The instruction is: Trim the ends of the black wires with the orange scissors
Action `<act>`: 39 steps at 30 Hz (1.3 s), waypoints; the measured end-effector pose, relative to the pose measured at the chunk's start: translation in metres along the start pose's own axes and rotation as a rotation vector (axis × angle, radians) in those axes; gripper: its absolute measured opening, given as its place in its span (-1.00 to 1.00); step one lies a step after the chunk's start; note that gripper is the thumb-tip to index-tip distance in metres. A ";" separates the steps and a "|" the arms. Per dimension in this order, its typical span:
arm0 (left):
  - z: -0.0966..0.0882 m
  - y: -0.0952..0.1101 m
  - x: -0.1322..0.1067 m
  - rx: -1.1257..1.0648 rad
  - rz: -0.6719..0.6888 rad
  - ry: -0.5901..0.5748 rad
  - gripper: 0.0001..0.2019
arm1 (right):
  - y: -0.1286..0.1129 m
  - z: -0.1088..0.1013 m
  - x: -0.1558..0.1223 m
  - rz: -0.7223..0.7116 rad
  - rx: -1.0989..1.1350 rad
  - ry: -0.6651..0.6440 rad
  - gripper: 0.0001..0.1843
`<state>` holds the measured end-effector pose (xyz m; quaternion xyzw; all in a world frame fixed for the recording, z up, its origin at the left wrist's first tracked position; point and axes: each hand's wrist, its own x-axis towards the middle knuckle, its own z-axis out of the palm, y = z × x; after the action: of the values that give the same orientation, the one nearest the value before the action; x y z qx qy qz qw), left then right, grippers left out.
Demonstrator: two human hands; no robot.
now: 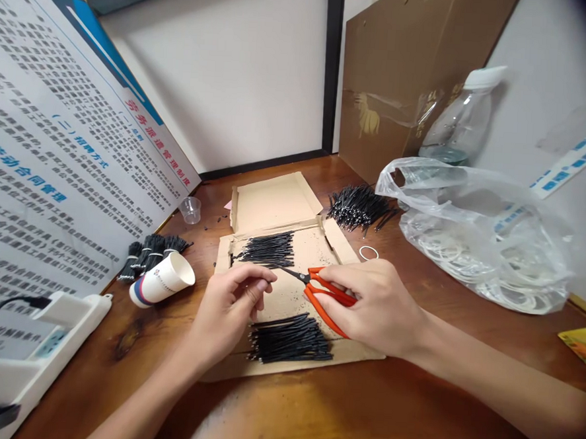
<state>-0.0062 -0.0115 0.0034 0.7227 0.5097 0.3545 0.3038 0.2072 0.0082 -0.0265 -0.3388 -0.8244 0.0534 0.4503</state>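
Observation:
My right hand [380, 304] grips the orange-handled scissors [331, 295], fingers through the handles. Their dark blades point left, with the tips close to my left fingertips. My left hand [233, 302] is closed in a pinch of thumb and forefinger. Between them shows the small dark end of a thin piece that looks like a black wire; most of it is hidden. Below the hands, a row of short black wires [290, 338] lies on the flattened cardboard box [293, 292]. Another row of black wires [266, 248] lies above, near the box's fold.
At the back right are a heap of black wires [356, 207], a white ring [369, 252] and a plastic bag [490, 245] before a bottle [460, 120]. To the left are a tipped paper cup [163, 281], bundled wires [152, 250], a clear cup [190, 210] and a power strip [62, 338].

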 end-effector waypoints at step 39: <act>0.008 -0.009 -0.005 0.435 0.160 -0.428 -0.94 | 0.004 0.002 0.001 -0.025 -0.026 0.008 -0.78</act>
<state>-0.0055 -0.0145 -0.0094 0.8667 0.4395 0.0997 0.2138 0.2074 0.0126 -0.0289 -0.3343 -0.8274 0.0358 0.4499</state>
